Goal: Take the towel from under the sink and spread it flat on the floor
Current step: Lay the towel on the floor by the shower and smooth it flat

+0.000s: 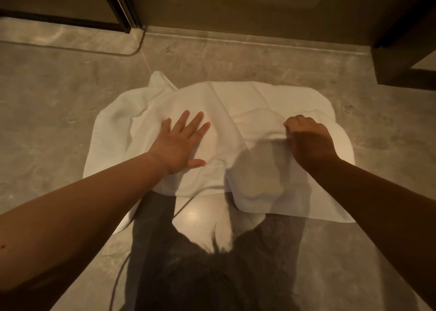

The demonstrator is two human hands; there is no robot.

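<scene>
From the head camera, the white towel (236, 112) lay on the marble-look floor (59, 121), mostly opened out but rumpled, with folds across its middle and its far-left corner turned up. The left hand (179, 143) pressed flat on the towel's left half, fingers spread wide, holding nothing. The right hand (309, 140) was curled closed, pinching a raised ridge of the cloth on the right half. A dark cabinet base (405, 58) stood at the far right.

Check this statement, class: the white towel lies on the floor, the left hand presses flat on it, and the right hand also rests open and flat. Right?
Not quite. The head view shows the right hand closed, pinching a fold of the towel; the left hand does lie flat.
</scene>
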